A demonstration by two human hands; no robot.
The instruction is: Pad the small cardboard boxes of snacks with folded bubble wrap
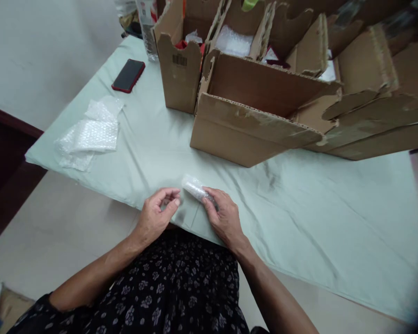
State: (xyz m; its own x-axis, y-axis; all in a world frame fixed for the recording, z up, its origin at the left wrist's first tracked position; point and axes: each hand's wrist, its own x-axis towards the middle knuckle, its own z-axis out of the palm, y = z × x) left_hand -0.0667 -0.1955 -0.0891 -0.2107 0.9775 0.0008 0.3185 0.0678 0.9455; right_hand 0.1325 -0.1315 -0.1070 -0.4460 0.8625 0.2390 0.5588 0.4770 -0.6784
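A small roll of bubble wrap [194,187] is held near the table's front edge. My right hand [223,213] grips its right end, thumb on the near side and fingers on the far side. What lies inside the wrap cannot be made out. Just left of the roll is my left hand [159,210], its fingers curved and a gap showing between them and the thumb, holding nothing. Loose sheets of bubble wrap [97,134] lie on the left part of the table.
The table has a pale green cloth [160,134]. Several cardboard boxes [230,134] stand along its back, some with wrapped items inside. A phone [128,75] in a red case lies back left, beside a clear plastic bottle [149,35].
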